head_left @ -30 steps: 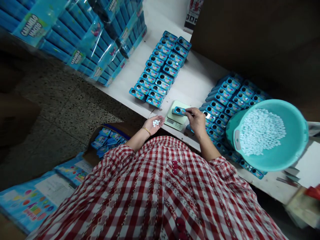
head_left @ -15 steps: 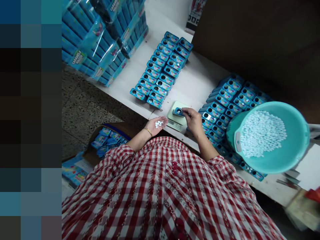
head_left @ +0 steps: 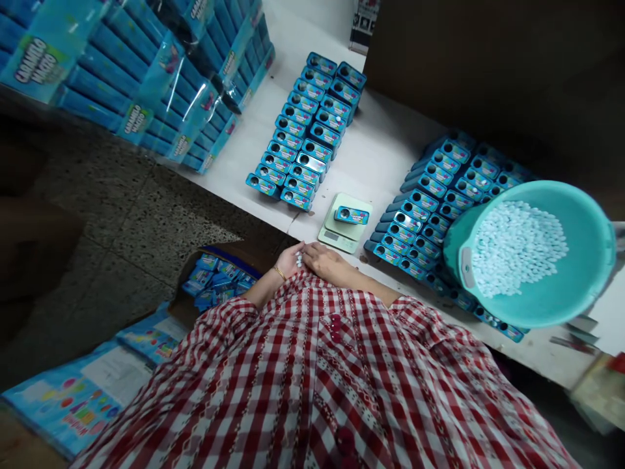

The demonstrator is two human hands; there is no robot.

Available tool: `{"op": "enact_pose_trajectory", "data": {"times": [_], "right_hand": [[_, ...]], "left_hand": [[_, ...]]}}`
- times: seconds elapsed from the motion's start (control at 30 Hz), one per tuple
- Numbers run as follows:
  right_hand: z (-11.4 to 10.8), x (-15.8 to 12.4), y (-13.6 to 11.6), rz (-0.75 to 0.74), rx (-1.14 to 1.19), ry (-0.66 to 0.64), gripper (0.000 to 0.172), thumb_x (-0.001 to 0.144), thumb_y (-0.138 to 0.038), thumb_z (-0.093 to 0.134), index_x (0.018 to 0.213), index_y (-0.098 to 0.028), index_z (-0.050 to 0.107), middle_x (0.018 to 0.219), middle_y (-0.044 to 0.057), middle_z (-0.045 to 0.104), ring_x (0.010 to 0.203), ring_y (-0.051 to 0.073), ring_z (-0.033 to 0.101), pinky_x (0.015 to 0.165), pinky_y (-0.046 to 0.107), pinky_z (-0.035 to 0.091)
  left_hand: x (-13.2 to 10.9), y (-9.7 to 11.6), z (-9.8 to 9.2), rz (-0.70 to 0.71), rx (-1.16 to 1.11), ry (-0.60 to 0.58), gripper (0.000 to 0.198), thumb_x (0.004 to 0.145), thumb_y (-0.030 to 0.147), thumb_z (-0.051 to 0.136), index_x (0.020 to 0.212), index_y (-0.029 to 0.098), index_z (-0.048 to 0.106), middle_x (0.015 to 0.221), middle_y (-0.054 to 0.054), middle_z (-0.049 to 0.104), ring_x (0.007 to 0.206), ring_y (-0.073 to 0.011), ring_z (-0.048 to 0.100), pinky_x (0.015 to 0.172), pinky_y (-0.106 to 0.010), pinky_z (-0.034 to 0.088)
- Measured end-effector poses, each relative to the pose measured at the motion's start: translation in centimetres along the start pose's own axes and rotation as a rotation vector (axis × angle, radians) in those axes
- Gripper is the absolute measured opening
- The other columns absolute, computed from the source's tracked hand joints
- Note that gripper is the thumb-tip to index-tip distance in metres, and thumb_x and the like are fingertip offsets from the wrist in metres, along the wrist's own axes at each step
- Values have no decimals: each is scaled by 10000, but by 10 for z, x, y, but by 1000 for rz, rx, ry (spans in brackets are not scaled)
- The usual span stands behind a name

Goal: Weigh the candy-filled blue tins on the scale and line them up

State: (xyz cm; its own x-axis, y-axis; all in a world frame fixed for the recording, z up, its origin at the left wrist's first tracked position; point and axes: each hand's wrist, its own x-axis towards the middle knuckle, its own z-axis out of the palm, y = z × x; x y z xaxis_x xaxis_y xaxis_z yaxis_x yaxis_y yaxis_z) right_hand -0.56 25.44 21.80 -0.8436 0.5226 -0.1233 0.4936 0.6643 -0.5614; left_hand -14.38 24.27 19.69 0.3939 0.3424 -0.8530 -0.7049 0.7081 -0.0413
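Note:
My left hand (head_left: 289,259) is cupped in front of my shirt and holds several small white candies (head_left: 299,259) in the palm. Over that palm, my right hand (head_left: 323,262) reaches in with bent fingers held together at the candies; its fingertips are partly hidden, so what they pinch cannot be seen. Just beyond both hands, a blue candy box (head_left: 352,215) with a round dark opening rests on a pale green kitchen scale (head_left: 340,241), untouched by either hand.
Rows of blue boxes (head_left: 293,124) stand left of the scale, and more boxes (head_left: 415,202) to its right. A turquoise tub (head_left: 586,260) of white candies sits far right. Wrapped packs (head_left: 146,85) are stacked at upper left. Below the table edge is a carton of blue packets (head_left: 215,280).
My right hand has let go of the blue box, leaving it on the scale, and moved left to my left palm. The left hand has drawn nearer my body and cupped more.

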Motion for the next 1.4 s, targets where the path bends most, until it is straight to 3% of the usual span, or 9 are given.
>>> {"op": "enact_pose_trajectory", "data": {"times": [0.1,0.2,0.33,0.43,0.53,0.67,0.87,1.13,1.4], "right_hand": [[2,-1,1,-12,13,17,191,887,-145,414,934,-151,599,990,94,591,939,198,498,804,319,465],[-4,-9,11,60,167,155,166,881,-187,445,935,-159,600,992,93,599,940,178,514,828,312,465],[-31,-27,40,297,381,514,126,838,-202,486,882,-184,603,905,61,608,860,147,552,763,292,485],[-52,-35,59,439,441,666,96,801,-232,527,841,-199,607,878,39,606,792,134,568,667,263,492],[-59,-33,68,451,460,692,97,786,-257,544,819,-198,615,851,34,608,776,132,573,649,256,494],[-50,-23,76,425,417,684,108,789,-252,546,815,-191,631,856,41,625,786,138,578,665,268,496],[-49,-21,84,424,408,727,123,802,-271,557,817,-196,654,862,39,655,814,147,594,722,291,492],[-50,-25,89,591,544,677,197,777,-326,570,857,-181,676,821,21,687,696,133,604,696,286,488],[-60,-41,95,627,612,889,158,764,-312,594,827,-188,669,810,17,687,735,138,616,703,289,499]], "left_hand": [[-1,0,-4,-7,8,7,321,899,252,363,952,76,626,567,-51,595,519,-139,606,592,-250,508],[0,0,-3,19,14,-34,347,905,226,316,920,75,628,538,-52,593,553,-158,624,680,-301,521],[3,2,0,69,36,-75,355,895,229,327,1014,57,613,819,-144,692,823,-200,667,847,-354,481],[5,5,4,108,38,-84,351,886,231,346,1044,58,607,949,-166,687,943,-212,647,887,-349,459],[8,6,10,125,37,-90,339,885,231,355,1031,67,614,945,-158,691,946,-208,647,884,-339,461],[11,5,16,122,37,-124,327,884,236,363,989,73,627,943,-154,692,936,-207,650,874,-336,470],[13,7,13,131,36,-125,331,894,234,348,894,74,638,941,-145,693,904,-204,658,854,-325,480],[15,9,8,143,34,-109,325,892,238,354,918,74,634,944,-143,693,917,-198,653,866,-323,473],[11,16,5,194,2,-65,304,885,226,374,958,79,629,925,-131,693,925,-192,648,904,-333,456]]}}
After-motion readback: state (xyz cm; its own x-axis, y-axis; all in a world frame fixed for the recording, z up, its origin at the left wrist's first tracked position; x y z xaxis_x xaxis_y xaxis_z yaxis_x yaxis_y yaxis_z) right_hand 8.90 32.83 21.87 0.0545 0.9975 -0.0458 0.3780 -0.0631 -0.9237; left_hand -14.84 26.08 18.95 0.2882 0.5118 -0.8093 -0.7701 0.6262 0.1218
